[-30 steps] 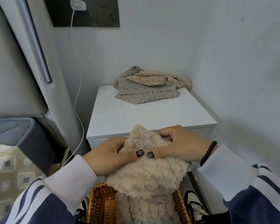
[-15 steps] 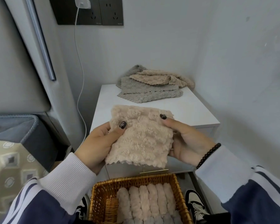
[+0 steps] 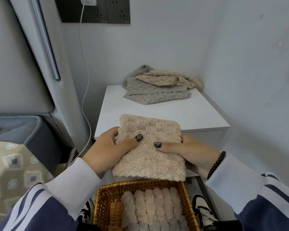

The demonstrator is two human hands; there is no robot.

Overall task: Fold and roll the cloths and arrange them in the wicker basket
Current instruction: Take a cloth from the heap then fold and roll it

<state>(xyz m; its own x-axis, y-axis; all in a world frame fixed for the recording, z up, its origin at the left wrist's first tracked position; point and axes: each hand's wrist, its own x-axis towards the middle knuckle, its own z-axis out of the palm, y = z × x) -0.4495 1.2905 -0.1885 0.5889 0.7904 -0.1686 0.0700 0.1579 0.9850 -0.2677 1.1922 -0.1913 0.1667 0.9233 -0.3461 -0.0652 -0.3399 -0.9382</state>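
A folded beige fluffy cloth (image 3: 148, 157) hangs flat in the air above the wicker basket (image 3: 105, 195). My left hand (image 3: 110, 149) grips its left edge, thumb on top. My right hand (image 3: 190, 152) grips the right edge, thumb pressed onto the front face. Inside the basket, several rolled cloths (image 3: 150, 207) lie side by side, beige above and grey below. A loose pile of grey and beige cloths (image 3: 157, 87) sits at the back of the white nightstand (image 3: 198, 117).
A white charger cable (image 3: 83, 90) hangs from the wall socket down the left of the nightstand. A bed with a patterned cover (image 3: 15, 164) is at the left. The wall stands close on the right. Shoes (image 3: 202, 210) show beside the basket.
The cloth, bunched low over the basket a second ago, was lifted and spread flat. Both thumbs have since shifted toward its middle, and the cloth sits slightly lower.
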